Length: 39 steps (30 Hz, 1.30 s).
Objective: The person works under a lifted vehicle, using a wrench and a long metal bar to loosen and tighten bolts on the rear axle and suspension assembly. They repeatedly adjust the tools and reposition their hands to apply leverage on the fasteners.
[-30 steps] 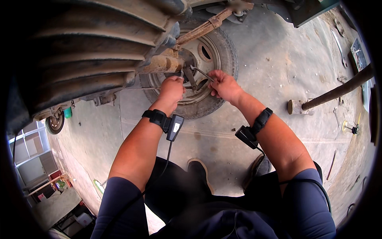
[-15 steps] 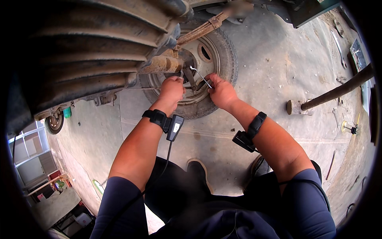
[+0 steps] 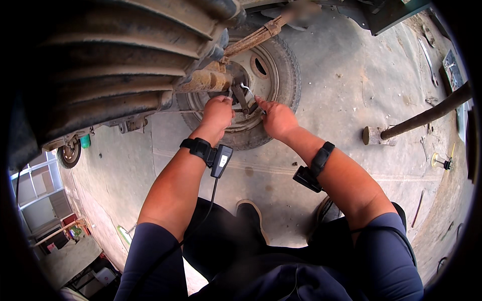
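A dusty wheel [image 3: 290, 67] stands upright on its axle [image 3: 206, 80], with a rusty lever arm [image 3: 240, 98] at the hub. My right hand [image 3: 279, 119] is closed around a slim silver wrench [image 3: 246, 88], its index finger stretched along the shaft. The wrench's bent head meets the hub area beside the lever; its far end is hidden in my palm. Close to the lever's left side, my left hand [image 3: 218, 116] is closed in a pinch. A sliver of metal shows at its fingertips, but what it grips is mostly hidden.
Large ribbed metal casing [image 3: 120, 70] fills the upper left. A leaf spring [image 3: 253, 40] slants above the wheel. On the concrete floor to the right lie a long-handled mallet [image 3: 374, 135], a large wrench [image 3: 428, 60] and small tools. A small wheel [image 3: 69, 154] sits at far left.
My right hand has shifted slightly left, and its index finger now reaches farther along the wrench's shaft. The wrench has turned a little. My left hand stays nearly in place.
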{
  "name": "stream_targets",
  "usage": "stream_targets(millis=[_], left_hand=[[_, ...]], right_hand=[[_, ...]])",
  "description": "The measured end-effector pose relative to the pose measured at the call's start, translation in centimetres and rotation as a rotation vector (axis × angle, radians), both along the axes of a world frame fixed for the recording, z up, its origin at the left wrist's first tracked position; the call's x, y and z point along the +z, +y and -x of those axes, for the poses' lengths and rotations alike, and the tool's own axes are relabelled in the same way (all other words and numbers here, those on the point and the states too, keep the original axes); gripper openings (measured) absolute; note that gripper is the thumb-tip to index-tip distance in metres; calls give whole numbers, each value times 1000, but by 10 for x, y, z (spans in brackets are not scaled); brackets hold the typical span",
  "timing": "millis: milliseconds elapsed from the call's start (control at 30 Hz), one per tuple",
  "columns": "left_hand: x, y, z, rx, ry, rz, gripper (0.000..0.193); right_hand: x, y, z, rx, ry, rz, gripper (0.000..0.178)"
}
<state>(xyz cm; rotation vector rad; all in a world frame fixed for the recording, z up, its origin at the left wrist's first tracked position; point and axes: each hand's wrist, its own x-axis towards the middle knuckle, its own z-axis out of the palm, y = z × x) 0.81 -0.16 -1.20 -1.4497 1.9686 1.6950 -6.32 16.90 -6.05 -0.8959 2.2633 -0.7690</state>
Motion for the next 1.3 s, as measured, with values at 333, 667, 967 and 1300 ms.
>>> stream_targets(millis=[333,667,967,1300], left_hand=[[-1,1,2,3,-1,12,30],[-3,1,2,-18,2,28,29],[0,3,3,2,-3,38,27],[-1,1,3,-12,-23,40,29]], right_hand=[[30,-8,29,45,6,-9,49],[3,-8,5,-123,27,159,42],[-14,-2,-5,-137,97,106,46],[7,-9,-3,-204,34,124,41]])
